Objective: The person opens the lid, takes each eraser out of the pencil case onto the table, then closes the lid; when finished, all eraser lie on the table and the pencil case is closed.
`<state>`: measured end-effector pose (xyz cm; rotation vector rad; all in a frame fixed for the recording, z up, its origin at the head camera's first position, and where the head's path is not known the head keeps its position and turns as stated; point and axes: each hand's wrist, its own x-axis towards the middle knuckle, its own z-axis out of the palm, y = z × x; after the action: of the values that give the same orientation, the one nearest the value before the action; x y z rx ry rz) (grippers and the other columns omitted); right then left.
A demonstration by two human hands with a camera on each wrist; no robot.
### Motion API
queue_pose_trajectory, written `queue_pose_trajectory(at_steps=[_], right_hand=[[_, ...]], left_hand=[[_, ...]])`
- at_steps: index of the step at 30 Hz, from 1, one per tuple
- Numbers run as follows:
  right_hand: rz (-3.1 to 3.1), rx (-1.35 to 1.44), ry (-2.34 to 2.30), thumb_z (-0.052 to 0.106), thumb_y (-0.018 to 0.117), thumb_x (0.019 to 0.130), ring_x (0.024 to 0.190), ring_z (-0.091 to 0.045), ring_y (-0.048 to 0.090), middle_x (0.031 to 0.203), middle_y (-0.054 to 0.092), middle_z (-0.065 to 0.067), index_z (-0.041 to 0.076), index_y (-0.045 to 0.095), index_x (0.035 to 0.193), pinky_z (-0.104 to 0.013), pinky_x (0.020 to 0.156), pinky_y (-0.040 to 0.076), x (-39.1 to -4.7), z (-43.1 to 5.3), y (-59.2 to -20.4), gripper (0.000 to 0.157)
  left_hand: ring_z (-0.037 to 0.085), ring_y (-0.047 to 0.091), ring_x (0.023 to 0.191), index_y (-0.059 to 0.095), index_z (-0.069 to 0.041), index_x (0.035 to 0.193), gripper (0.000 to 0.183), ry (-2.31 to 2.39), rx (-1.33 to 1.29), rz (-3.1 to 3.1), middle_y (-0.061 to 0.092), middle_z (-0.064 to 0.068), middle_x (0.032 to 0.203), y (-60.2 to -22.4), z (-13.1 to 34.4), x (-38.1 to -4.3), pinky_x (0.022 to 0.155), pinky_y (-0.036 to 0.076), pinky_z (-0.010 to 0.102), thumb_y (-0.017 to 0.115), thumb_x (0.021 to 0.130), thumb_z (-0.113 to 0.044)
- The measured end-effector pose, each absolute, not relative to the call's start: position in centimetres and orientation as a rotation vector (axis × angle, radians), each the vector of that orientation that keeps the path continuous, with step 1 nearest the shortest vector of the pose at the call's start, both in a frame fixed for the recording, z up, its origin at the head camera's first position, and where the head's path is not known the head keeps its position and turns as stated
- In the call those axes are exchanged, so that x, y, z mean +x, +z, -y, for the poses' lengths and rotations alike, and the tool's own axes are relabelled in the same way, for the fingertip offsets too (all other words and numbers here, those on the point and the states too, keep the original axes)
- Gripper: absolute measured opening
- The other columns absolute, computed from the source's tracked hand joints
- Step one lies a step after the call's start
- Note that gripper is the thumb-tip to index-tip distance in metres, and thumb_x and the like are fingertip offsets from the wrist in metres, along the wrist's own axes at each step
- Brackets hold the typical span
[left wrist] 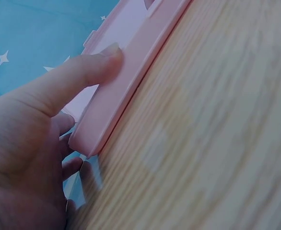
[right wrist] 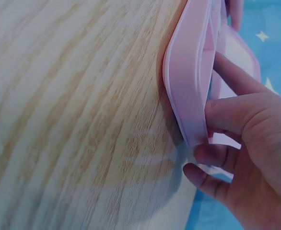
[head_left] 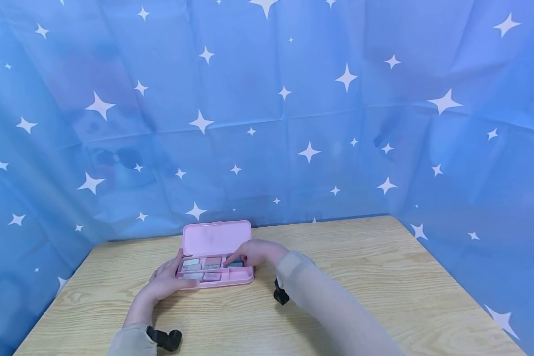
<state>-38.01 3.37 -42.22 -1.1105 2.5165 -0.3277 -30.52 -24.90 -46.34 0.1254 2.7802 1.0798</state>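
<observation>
A pink plastic case [head_left: 238, 283] with dividers lies with its lid [head_left: 216, 237] raised at the back of the table. Small rectangular blocks in pale green, pink and dark teal sit in its compartments, such as a pink block [head_left: 212, 277] at the front. My left hand [head_left: 164, 278] grips the case's left end, the thumb pressed along the front wall [left wrist: 131, 72] and the fingers around the end. The index finger of my right hand [head_left: 258, 252] reaches over the rim into the right compartment, near a dark teal block [head_left: 235, 264]. In the right wrist view its thumb touches the case wall [right wrist: 183, 72].
The case stands on a wood-grain table [head_left: 374, 277], close to the blue curtain [head_left: 267, 148] with white stars that hangs behind and at both sides. Each wrist wears a black camera mount, one at the left wrist [head_left: 164, 339] and one at the right [head_left: 281, 292].
</observation>
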Motion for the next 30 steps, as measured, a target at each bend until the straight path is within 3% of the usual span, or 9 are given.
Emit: queue_pose_trajectory(at_steps=[16, 30], right_hand=[[-2.522, -1.139, -0.305, -0.006, 0.052, 0.093, 0.054, -0.007, 0.032, 0.063, 0.037, 0.006, 0.034, 0.066, 0.126, -0.019, 0.055, 0.031, -37.7, -3.5, -41.7, 0.054], [-2.513, -1.134, -0.397, -0.002, 0.062, 0.091, 0.076, -0.008, 0.047, 0.083, 0.052, 0.004, 0.029, 0.064, 0.128, -0.021, 0.072, 0.041, -38.0, -4.0, -40.9, 0.049]], left_hand=[[0.053, 0.005, 0.138, 0.004, -0.008, 0.156, 0.117, 1.072, 0.135, -2.781, 0.012, 0.030, 0.155, -46.1, 24.8, -30.5, 0.105, 0.003, 0.071, 0.078, 0.075, -0.048], [0.053, 0.006, 0.138, 0.003, -0.008, 0.156, 0.118, 1.063, 0.141, -2.792, 0.012, 0.030, 0.155, -46.3, 24.9, -30.5, 0.106, 0.003, 0.070, 0.078, 0.075, -0.048]])
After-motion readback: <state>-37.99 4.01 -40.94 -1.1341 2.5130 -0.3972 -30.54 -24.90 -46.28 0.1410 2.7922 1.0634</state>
